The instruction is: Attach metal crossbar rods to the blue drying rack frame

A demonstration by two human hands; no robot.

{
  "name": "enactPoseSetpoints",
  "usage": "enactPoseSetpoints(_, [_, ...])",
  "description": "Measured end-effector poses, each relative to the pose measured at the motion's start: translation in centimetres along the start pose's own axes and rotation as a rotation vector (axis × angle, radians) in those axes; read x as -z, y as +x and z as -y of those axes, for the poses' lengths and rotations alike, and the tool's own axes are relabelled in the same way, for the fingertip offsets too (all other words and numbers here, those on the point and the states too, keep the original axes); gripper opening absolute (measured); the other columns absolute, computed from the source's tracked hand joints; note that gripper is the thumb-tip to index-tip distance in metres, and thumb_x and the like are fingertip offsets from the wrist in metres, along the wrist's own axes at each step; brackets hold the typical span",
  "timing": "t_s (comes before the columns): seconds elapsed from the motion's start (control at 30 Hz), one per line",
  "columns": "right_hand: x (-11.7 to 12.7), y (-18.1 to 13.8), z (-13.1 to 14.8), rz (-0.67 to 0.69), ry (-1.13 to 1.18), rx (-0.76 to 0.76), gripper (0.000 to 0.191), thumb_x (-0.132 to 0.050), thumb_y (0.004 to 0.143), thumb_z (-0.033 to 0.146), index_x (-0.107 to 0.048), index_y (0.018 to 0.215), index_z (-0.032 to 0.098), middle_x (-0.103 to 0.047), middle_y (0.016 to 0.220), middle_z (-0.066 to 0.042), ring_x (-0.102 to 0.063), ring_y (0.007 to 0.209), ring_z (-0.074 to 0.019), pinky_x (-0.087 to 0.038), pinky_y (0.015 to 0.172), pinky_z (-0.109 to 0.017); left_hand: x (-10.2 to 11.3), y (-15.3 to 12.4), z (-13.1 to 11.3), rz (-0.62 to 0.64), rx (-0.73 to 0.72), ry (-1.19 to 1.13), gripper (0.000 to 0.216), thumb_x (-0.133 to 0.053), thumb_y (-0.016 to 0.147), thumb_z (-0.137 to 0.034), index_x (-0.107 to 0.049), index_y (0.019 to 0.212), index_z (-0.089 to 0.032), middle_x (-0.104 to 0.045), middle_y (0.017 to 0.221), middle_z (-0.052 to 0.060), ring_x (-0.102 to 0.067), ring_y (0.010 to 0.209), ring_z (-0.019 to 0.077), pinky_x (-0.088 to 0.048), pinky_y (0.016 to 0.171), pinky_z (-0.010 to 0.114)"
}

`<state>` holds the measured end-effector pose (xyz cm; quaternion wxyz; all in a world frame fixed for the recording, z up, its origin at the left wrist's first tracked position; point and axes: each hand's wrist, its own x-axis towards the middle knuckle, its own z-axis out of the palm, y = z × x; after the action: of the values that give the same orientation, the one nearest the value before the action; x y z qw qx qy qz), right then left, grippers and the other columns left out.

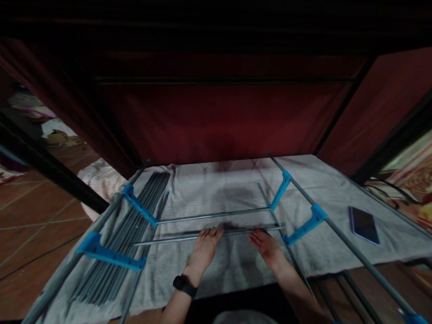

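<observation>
A thin grey metal rod (168, 241) lies crosswise in front of me, between two upright side frames of grey tubes with blue plastic brackets. My left hand (204, 247), with a dark band on its wrist, is palm down with its fingers bent over the rod's middle. My right hand (267, 248) is at the same rod further right, palm turned inward and fingers stretched out; its fingertips meet the rod. Behind it, a second crossbar (216, 215) joins a left blue bracket (140, 206) to a right blue bracket (281, 191). Nearer brackets (108, 254) (305, 225) flank the held rod.
A bundle of grey tubes (135, 229) lies at the left on the pale cloth (216, 184). A phone (364, 225) rests at the right. Dark red wooden panels (222, 121) stand behind, and tiled floor (43, 211) shows at the left.
</observation>
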<state>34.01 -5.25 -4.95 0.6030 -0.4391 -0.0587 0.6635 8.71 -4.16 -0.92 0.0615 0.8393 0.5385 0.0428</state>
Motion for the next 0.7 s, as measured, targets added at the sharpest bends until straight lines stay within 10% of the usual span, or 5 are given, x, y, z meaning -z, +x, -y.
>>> enactPoseSetpoints(0.7, [5.9, 3.7, 0.9, -0.01, -0.267, 0.041, 0.023, -0.075, 0.067, 0.023, -0.072, 0.088, 0.03, -0.075, 0.103, 0.0, -0.072, 0.1, -0.0196, -0.061, 0.091, -0.031, -0.7, -6.0, 6.6, -0.197, 0.52, 0.073, 0.039, -0.043, 0.097, -0.005, -0.072, 0.116, -0.02, -0.07, 0.113, 0.01, -0.06, 0.116, 0.026, -0.034, 0.117, 0.049])
